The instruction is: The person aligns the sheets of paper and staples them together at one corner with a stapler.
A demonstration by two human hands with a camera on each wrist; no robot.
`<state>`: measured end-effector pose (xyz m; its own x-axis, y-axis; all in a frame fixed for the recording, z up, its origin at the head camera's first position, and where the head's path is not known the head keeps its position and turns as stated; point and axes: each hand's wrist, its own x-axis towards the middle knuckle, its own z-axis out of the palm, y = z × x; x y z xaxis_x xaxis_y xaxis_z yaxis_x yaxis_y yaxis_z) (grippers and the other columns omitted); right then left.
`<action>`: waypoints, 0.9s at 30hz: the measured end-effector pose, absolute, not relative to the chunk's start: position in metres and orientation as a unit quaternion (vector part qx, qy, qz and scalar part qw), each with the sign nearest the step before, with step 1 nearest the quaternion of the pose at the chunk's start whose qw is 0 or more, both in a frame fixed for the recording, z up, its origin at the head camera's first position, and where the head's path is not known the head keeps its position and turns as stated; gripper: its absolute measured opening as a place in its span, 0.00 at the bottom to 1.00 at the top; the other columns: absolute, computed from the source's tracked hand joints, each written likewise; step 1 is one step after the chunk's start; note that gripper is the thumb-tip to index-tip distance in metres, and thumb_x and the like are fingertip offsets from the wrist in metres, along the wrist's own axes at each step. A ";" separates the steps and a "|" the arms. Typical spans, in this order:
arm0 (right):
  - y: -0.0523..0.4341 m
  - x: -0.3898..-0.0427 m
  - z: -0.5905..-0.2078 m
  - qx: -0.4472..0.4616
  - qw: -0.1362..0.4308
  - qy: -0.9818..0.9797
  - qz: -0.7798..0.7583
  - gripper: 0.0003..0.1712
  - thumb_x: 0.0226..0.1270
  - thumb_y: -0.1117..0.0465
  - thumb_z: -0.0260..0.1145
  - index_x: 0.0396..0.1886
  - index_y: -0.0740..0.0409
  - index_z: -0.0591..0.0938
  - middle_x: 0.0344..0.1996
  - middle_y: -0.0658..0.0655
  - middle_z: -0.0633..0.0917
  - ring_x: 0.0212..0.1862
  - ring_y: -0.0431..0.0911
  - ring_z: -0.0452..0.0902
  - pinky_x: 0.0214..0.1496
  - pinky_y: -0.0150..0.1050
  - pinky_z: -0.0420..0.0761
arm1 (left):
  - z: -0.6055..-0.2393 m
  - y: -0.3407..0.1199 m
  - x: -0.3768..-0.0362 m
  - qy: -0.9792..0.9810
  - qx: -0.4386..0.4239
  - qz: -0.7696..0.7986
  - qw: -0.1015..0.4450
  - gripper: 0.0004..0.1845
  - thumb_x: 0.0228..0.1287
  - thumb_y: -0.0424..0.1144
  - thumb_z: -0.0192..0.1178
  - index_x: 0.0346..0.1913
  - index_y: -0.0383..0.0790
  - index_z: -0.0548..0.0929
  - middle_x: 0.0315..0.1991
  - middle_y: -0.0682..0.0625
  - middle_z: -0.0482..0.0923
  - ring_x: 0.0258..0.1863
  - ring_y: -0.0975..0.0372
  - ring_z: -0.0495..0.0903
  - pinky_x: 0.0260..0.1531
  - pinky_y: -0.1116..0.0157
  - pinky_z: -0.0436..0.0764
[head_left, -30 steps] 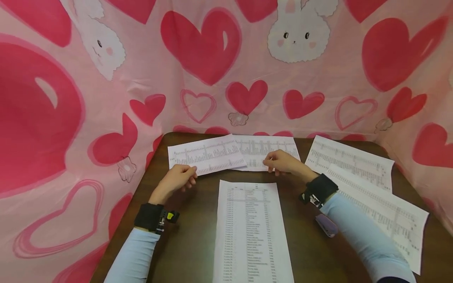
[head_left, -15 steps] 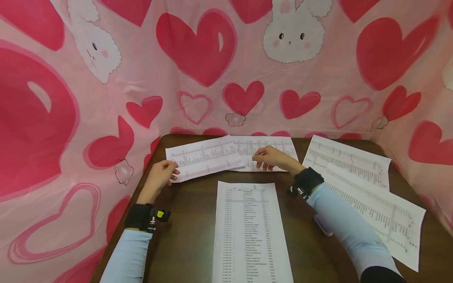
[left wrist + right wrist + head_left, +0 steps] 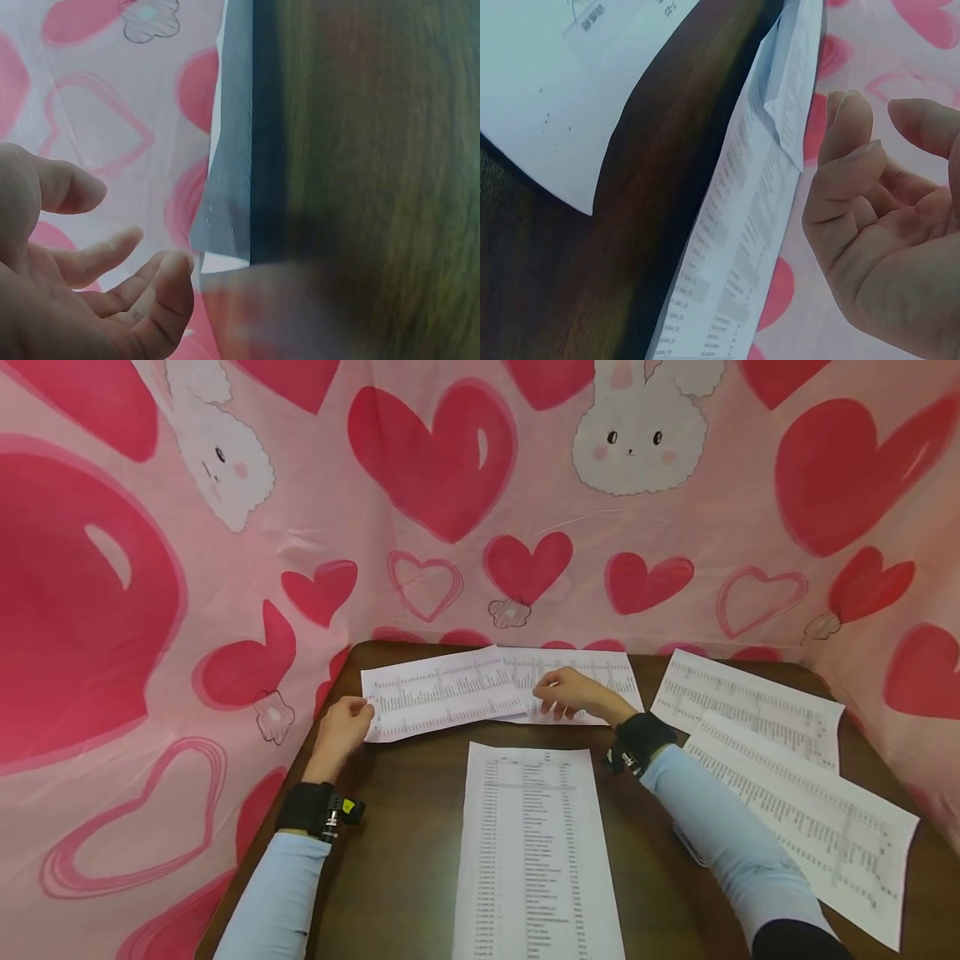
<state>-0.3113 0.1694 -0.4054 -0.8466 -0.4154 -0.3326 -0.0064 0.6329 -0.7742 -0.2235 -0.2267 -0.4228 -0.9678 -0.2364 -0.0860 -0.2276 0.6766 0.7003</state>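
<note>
left hand [image 3: 343, 727] loosely open at sheet [image 3: 442, 693] corner, right hand [image 3: 573, 692] open, fingertips seemingly on overlapping sheet [image 3: 592, 677]; aligning step; next needs firm pinch.

Your head camera looked forward and down from above the near edge of the table [image 3: 405, 827]. Each wrist camera sat very close beside its hand, facing the far printed sheets [image 3: 442, 693], whose edges [image 3: 735, 247] both wrist views shared with the head view.
</note>
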 end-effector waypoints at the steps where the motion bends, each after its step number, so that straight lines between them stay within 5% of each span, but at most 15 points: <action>1: 0.171 -0.313 -0.407 -0.121 0.247 0.869 -0.411 0.22 0.73 0.53 0.59 0.56 0.64 0.78 0.34 0.63 0.86 0.26 0.51 0.78 0.25 0.35 0.75 | -0.423 -0.227 -0.224 -0.918 0.129 -0.375 0.004 0.26 0.72 0.48 0.47 0.63 0.33 0.73 0.60 0.34 0.76 0.59 0.44 0.75 0.59 0.47 0.72; 17: 0.172 -0.326 -0.419 -0.074 0.236 0.870 -0.428 0.22 0.72 0.52 0.59 0.55 0.64 0.79 0.37 0.61 0.86 0.26 0.47 0.78 0.28 0.36 0.77 | -0.430 -0.230 -0.234 -0.922 0.135 -0.361 -0.039 0.29 0.70 0.49 0.46 0.64 0.29 0.69 0.60 0.32 0.72 0.57 0.43 0.72 0.61 0.46 0.69; 27: 0.164 -0.329 -0.422 -0.042 0.235 0.877 -0.416 0.19 0.71 0.51 0.60 0.52 0.60 0.80 0.35 0.60 0.85 0.26 0.48 0.77 0.28 0.36 0.79 | -0.426 -0.238 -0.227 -0.943 0.149 -0.293 -0.052 0.23 0.70 0.49 0.46 0.53 0.32 0.74 0.46 0.35 0.79 0.41 0.46 0.76 0.40 0.52 0.74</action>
